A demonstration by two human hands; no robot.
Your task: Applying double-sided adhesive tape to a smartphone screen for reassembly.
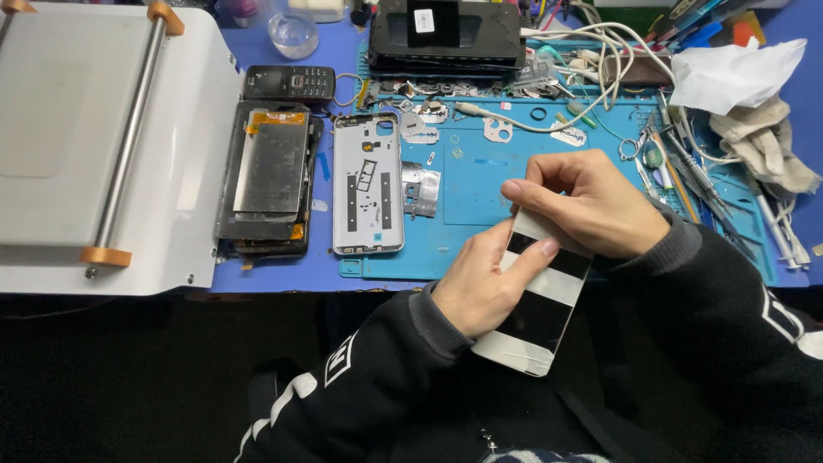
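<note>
Both my hands hold a flat phone panel point(538, 309) with black and white bands, just in front of the table edge. My left hand point(482, 279) grips its left side, thumb pressed on the upper face. Over the panel's top end, my right hand point(587, 201) curls with fingers bent on the edge. A silver phone back frame point(367, 184) lies on the blue work mat point(480, 184) to the left of my hands. Farther left rests an opened phone with a metal plate point(267, 176).
A white machine with a roller bar point(103, 141) fills the left. A small black keypad phone point(290, 82), a black device stack point(446, 39), white cables point(591, 51), tweezers and tools point(694, 176), and crumpled cloths point(754, 103) crowd the back and right.
</note>
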